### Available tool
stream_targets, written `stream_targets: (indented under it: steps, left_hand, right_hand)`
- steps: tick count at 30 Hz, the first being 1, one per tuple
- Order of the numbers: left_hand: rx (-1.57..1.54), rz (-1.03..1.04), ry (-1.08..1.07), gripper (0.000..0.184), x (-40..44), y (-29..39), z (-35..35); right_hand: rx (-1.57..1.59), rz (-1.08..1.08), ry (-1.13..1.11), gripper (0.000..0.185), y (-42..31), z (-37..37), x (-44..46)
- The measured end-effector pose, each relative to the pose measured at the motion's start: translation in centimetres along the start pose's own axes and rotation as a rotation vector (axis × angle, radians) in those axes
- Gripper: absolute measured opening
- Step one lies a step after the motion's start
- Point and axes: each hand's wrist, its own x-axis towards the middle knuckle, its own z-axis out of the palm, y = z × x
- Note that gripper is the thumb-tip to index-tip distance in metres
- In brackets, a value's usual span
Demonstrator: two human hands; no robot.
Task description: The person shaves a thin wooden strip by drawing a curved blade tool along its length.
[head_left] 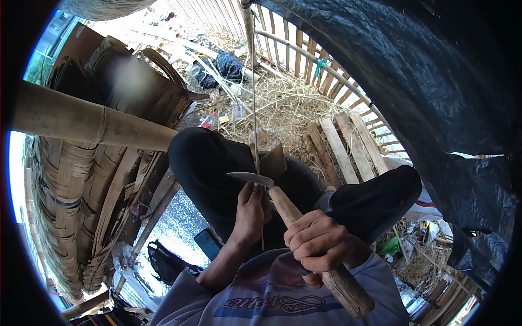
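My right hand is wrapped round the thick wooden handle of a knife. Its short curved blade points left and lies across a long thin bamboo strip, just above my left hand. That hand is closed on the strip, thumb up near the blade; its other fingers are partly hidden. Running nearly upright in the view, the strip extends far out past my knees, and its short lower end shows below the hand. A brown flat piece rests by my leg behind the blade.
A thick bamboo pole crosses at left above woven bamboo panels. Straw, wooden boards and a plastic bottle lie ahead. Black sheeting hangs at right. A phone and black bag lie at left.
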Motion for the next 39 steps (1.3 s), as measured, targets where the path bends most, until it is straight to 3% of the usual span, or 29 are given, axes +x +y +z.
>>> stream_targets:
  steps: [6,12,13,17,31,33,36,39]
  left_hand:
    - [0.057,0.038,-0.044,0.021,0.8,-2.3,1.2]
    - [0.065,-0.029,-0.102,0.021,1.1,-2.7,0.5]
    - [-0.051,-0.042,-0.076,0.02,1.3,-2.6,0.4]
    - [-0.007,-0.076,-0.028,0.019,1.2,-1.3,0.4]
    - [0.065,-0.064,0.056,0.021,2.4,-2.1,-1.5]
    - [0.146,0.163,0.003,0.021,2.5,-4.9,-0.5]
    - [0.087,-0.168,-0.032,0.017,1.6,-3.8,-0.6]
    - [0.123,-0.161,-0.015,0.021,2.0,-3.6,-1.1]
  right_hand:
    - [-0.205,-0.027,-0.173,0.019,1.7,-0.9,-1.3]
    - [-0.119,0.032,-0.107,0.024,0.4,-1.7,-1.1]
    - [-0.105,0.053,-0.128,0.022,-0.3,-1.6,-1.0]
    - [-0.075,0.081,-0.169,0.021,-0.6,-0.9,-1.2]
    - [-0.111,0.002,-0.227,0.02,2.9,-0.5,-2.9]
    - [-0.44,0.002,-0.389,0.025,4.5,-1.5,-3.2]
    - [-0.506,0.111,-0.282,0.03,5.7,-4.7,-4.2]
    - [-0.374,0.132,-0.197,0.025,3.3,-4.2,-3.1]
